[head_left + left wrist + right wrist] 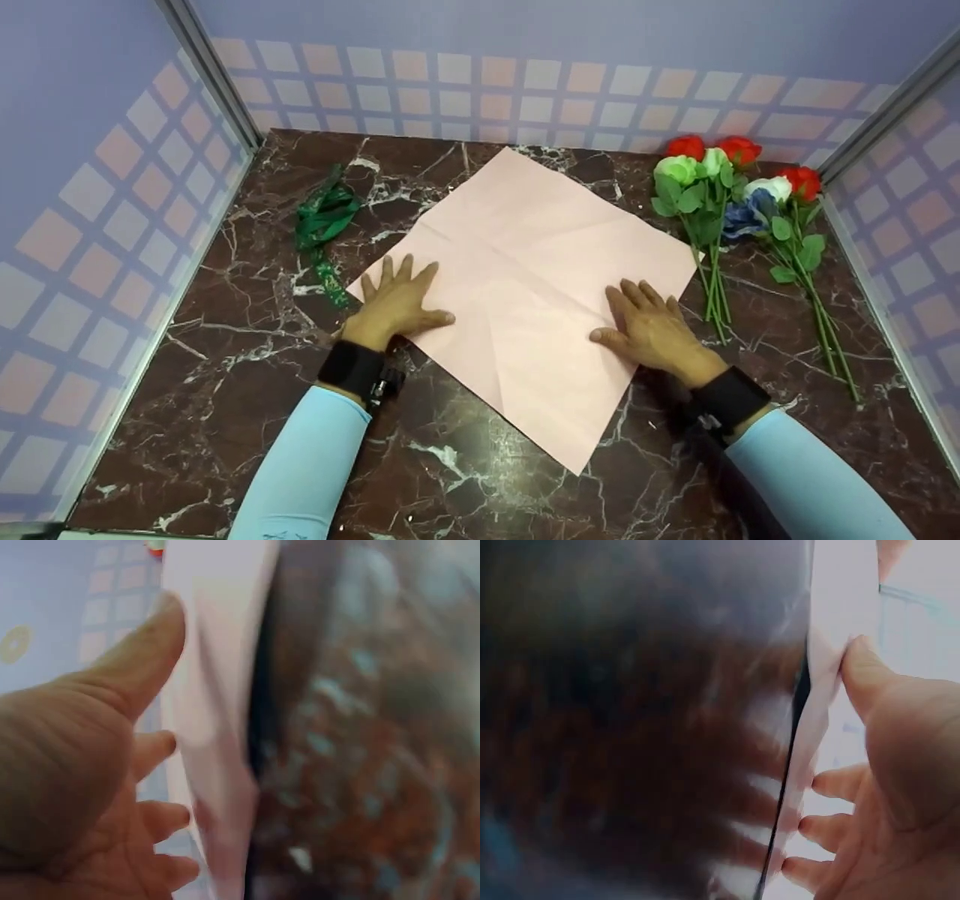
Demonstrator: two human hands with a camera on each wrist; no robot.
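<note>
Left grip (397, 300), right grip (651, 326) wide on pink sheet (517, 262); sleeves (304, 465) cropped below

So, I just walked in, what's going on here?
A person is resting two bare hands on a sheet of pale pink paper spread out on a dark marbled table. The left hand is near the paper's left corner, and the right hand is on its lower right edge. The paper has some creases but lies open. A green ribbon lies loose to the left, and flowers lie to the right; neither hand is touching those.
</note>
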